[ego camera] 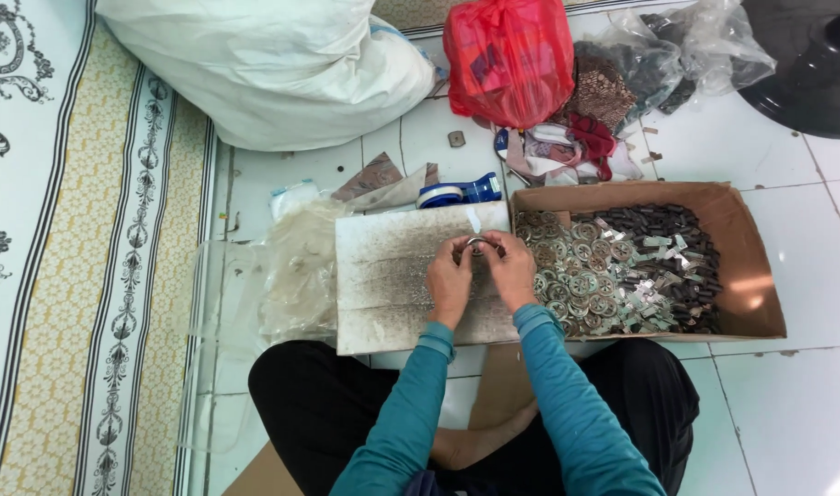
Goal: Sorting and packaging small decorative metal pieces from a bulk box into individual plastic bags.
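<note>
- Left hand (449, 278): fingers curled inward, tips pinched on a small metal ring (476, 244); it hovered over the grey board (383, 276).
- Right hand (511, 269): likewise closed at the fingertips, pinching the same ring from the other side. The two hands met at the ring, thumbs close together.
- Metal ring: small, round and shiny, held between both sets of fingertips above the board's right part, just left of the cardboard box (750, 266). Its finer detail was too small to make out.
- Cardboard box: open and shallow, holding round silver discs (576, 280) on its left side and dark small pieces (659, 220) toward the back and right.
- Risk, slipping: the ring was gripped only at the fingertips; a loose pinch would likely have dropped it onto the board, or let it roll off to the tiled floor (806, 404).
- Risk, mixing: with the box so close, a dropped ring could have landed among the discs and been hard to pick out.
- Risk, clutter: clear plastic sheets (296, 266) lay just left of the board, and a part sliding there might have been hidden.
- Nearby: blue tape dispenser (457, 192), red plastic bag (507, 60), white sack (264, 64).
</note>
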